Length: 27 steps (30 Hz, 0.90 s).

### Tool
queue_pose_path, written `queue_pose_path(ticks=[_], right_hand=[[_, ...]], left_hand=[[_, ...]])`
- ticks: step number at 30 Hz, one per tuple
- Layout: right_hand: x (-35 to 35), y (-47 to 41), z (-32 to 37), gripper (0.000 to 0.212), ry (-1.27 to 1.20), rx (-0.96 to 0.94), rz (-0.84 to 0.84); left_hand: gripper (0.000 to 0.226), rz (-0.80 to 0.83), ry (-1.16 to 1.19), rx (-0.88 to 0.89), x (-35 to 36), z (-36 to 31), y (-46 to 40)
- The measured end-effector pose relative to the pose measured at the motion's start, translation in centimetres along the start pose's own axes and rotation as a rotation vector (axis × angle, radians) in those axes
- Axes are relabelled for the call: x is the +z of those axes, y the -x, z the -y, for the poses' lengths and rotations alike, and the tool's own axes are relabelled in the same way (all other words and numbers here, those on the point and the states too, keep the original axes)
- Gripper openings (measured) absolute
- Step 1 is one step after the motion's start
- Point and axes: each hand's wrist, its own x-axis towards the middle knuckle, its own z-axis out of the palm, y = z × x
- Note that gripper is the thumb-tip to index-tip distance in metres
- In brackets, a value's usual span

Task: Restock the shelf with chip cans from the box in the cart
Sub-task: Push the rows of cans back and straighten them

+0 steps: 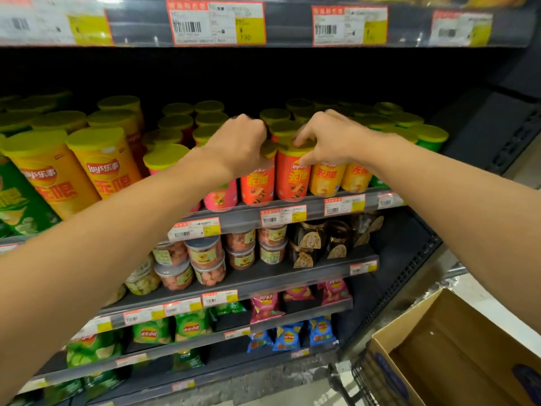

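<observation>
In the head view I am looking down both bare forearms at the chip shelf (pixel 292 210). My left hand (pixel 238 146) is curling over the yellow lid of an orange-red chip can (pixel 257 187) at the front edge of the shelf; the fingers are bent over the far side of the lid, but they are hiding themselves, so I cannot tell whether they are really gripping it. My right hand (pixel 325 139) is resting on the neighbouring red can (pixel 292 180), fingertips pressing down on its lid and the thumb lying against the front of the can just below the rim, so it is pinching the top. The two cans are standing upright, touching side by side, with pink cans (pixel 221 197) to their left and yellow cans (pixel 325 180) to their right. Larger yellow cans (pixel 102 162) are filling the left part of the same shelf. Below, I am seeing clear tubs (pixel 205 256) of snacks, then rows of chip bags (pixel 288 336). At the lower right the cardboard box (pixel 439 326) is sitting open in the cart (pixel 361 379), its interior looking bare from this angle.
</observation>
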Motion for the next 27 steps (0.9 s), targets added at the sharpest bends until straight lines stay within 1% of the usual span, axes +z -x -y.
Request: queue_pose_path(ticks=[2, 3, 6, 8, 10, 12, 15, 17, 19, 22, 27], right_hand=[[-0.9, 0.0, -0.3, 0.064, 0.008, -0.039, 0.016], [-1.5, 0.0, -0.6, 0.062, -0.016, -0.068, 0.013], [-3.3, 0.6, -2.9, 0.045, -0.130, -0.095, -0.011], [-3.9, 1.3, -5.0, 0.036, -0.099, -0.091, -0.021], [-4.2, 1.7, -7.2, 0.039, -0.006, -0.069, -0.023], [-4.5, 2.0, -9.3, 0.048, 0.018, -0.027, 0.003], [-4.6, 2.4, -11.6, 0.070, 0.025, 0.027, 0.045], [-3.9, 2.5, -12.5, 0.079, 0.058, 0.015, 0.064], [-3.1, 2.5, -13.0, 0.079, 0.066, -0.013, 0.045], [-2.6, 2.4, -13.5, 0.071, 0.047, -0.057, 0.001], [-2.3, 2.2, -13.7, 0.063, 0.011, -0.095, 0.015]], left_hand=[[0.044, 0.065, -0.010, -0.021, -0.7, -0.3, -1.0], [0.045, 0.084, -0.016, -0.029, -1.2, -0.7, -1.6], [0.044, 0.072, -0.021, 0.017, -2.0, -3.0, -3.0], [0.040, 0.056, 0.022, 0.090, -1.8, -5.0, -4.0], [0.041, 0.063, 0.027, 0.145, -1.3, -6.9, -4.9], [0.043, 0.094, 0.024, 0.166, -0.5, -8.5, -5.9], [0.044, 0.117, 0.026, 0.151, 0.7, -10.2, -6.9], [0.040, 0.125, -0.005, 0.124, 1.5, -10.8, -7.3], [0.038, 0.111, -0.032, 0.094, 1.9, -11.0, -7.5], [0.037, 0.096, -0.047, 0.075, 2.2, -11.1, -7.6], [0.036, 0.051, -0.047, 0.050, 2.8, -11.0, -7.7]])
